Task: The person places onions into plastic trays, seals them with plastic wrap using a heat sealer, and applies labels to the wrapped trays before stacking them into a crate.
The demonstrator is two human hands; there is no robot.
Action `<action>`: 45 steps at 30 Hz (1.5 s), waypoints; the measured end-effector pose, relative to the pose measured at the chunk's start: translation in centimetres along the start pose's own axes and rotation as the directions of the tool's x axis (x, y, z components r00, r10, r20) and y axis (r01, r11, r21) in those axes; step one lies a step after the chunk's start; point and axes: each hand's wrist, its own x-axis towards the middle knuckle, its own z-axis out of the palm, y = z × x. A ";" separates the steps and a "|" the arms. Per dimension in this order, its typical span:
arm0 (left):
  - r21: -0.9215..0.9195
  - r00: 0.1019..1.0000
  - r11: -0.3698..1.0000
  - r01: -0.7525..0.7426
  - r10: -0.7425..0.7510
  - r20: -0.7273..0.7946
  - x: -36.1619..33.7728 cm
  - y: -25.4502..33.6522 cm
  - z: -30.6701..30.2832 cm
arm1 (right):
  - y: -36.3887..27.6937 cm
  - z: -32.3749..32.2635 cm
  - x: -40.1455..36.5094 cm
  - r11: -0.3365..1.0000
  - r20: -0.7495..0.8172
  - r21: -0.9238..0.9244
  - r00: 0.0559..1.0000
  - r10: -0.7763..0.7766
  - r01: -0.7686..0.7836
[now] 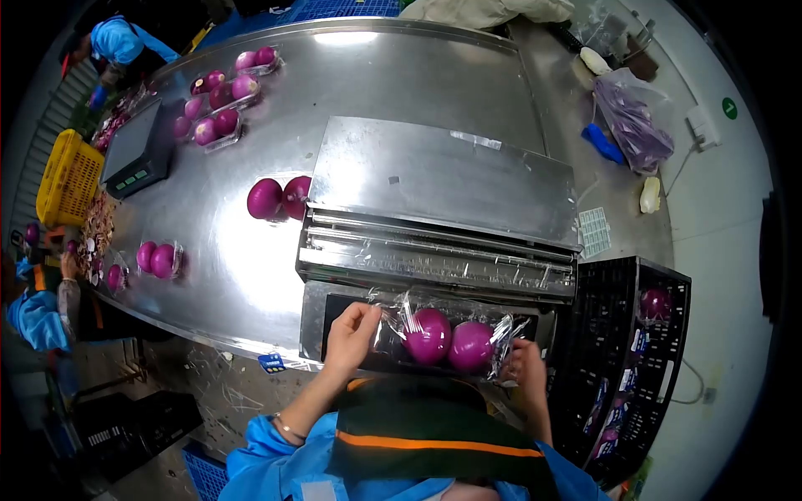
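Note:
Two red onions (pixel 427 336) lie side by side in front of me under loose, crinkled plastic film (pixel 393 326), over the dark plate of the film wrapping machine (pixel 451 184). Whether a tray sits beneath them is hard to see. My left hand (pixel 352 336) is closed, pinching the film at the left end. At the right end my right hand (pixel 526 366) has its fingers curled on the film's edge. Just behind the onions runs the machine's roller (pixel 434 263), with film stretched along it.
Unwrapped red onions (pixel 265 199) sit left of the machine, with packs (pixel 224 125) farther back. A scale (pixel 138 150) and yellow basket (pixel 68 179) stand left. Black crates (pixel 622 359) with wrapped onions are at right. Co-workers in blue (pixel 117 40) work along the left side.

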 end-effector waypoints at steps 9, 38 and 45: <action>-0.609 0.930 0.746 0.269 -0.366 -0.039 -4.4 0.9 -1.7 | -0.3 -0.4 -4.6 0.700 0.154 0.679 0.975 0.159 -0.221; 0.088 0.438 0.989 0.121 -0.133 0.889 -6.0 9.0 22.3 | -7.1 -12.6 -14.9 0.491 -0.244 0.599 0.728 -0.640 0.632; 0.094 0.562 0.995 0.036 -0.098 0.821 -3.3 8.6 25.1 | -4.3 -36.1 -7.5 0.556 -0.720 0.579 0.694 0.004 0.596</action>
